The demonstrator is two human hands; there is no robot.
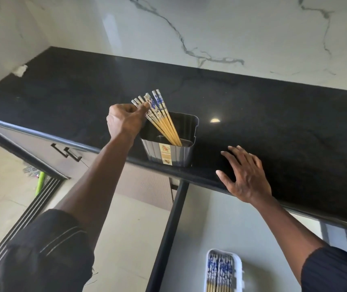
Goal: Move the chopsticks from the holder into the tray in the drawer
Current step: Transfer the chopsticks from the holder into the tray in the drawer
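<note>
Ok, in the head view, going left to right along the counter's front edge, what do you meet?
Left hand pinching the chopsticks → grey holder they stand in → right hand flat on the black counter.

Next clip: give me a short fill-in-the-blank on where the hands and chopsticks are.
1. The left hand grips the patterned tops of the chopsticks standing in the dark ____.
2. The right hand lies flat, fingers spread, on the black ____.
3. Chopsticks already moved lie in the white ____ in the open drawer.

Missing words: holder; countertop; tray
</note>
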